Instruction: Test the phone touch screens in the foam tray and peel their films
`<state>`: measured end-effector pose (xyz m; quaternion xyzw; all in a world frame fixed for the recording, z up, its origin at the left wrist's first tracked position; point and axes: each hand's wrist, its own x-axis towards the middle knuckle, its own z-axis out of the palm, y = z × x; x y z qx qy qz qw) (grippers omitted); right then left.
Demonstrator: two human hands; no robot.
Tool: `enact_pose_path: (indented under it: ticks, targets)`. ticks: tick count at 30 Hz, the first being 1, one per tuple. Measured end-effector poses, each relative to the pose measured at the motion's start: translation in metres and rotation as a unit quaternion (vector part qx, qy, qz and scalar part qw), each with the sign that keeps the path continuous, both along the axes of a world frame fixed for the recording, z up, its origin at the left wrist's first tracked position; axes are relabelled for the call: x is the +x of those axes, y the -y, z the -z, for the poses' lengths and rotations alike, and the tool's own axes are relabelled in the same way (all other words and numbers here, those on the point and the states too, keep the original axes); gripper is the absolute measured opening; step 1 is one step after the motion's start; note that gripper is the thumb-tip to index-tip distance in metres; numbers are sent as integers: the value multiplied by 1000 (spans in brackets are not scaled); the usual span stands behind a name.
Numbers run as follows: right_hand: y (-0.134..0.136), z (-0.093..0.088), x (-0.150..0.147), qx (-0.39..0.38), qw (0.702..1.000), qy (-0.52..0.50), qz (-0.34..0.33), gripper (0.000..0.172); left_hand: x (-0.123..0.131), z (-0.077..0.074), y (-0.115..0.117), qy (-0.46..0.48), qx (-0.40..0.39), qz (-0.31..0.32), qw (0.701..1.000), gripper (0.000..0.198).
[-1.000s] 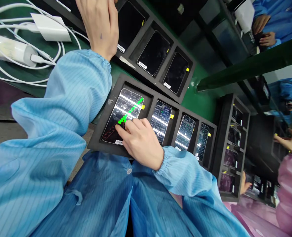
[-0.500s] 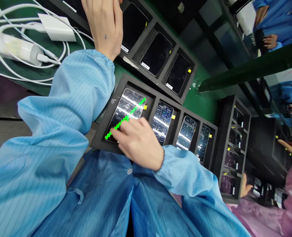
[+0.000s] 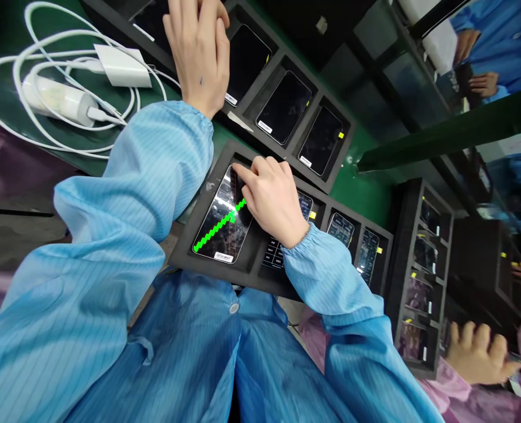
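A black tray (image 3: 185, 258) with phones in its compartments lies in front of me. My right hand (image 3: 271, 197) reaches over its leftmost phone (image 3: 216, 235), index finger extended to the screen's upper left corner and the other fingers bent. A jagged green diagonal line crosses that dark screen, its upper end hidden by the hand. The second phone (image 3: 273, 254), with a grid of labelled boxes, is partly covered by my right hand. My left hand (image 3: 201, 56) rests at a second black tray (image 3: 243, 120) farther back, fingers extended, beside a dark phone (image 3: 247, 64).
White cables (image 3: 66, 35) and a white charger (image 3: 57, 100) lie on the green table (image 3: 366, 141) at the left. Another tray of phones (image 3: 423, 252) stands at the right, with a co-worker's hand (image 3: 476, 352) beside it. A green bar (image 3: 446, 129) crosses the upper right.
My right hand has moved up the leftmost phone, from the lower left of the green line to the top left corner. My left hand stays at the back tray. The co-worker's hand shows more fully.
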<state>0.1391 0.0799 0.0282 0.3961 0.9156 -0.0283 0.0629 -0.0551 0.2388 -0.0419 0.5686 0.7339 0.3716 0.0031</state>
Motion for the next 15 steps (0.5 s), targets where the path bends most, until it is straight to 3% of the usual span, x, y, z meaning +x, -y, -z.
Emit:
enact_pose_path:
  ticks: [6, 15]
  targets:
    - [2, -1, -2, -7, 1000, 10, -18, 38, -12, 18, -15, -3, 39, 27, 999, 26]
    - [36, -8, 13, -6, 998, 20, -67, 30, -22, 33, -22, 1, 46, 34, 998, 31]
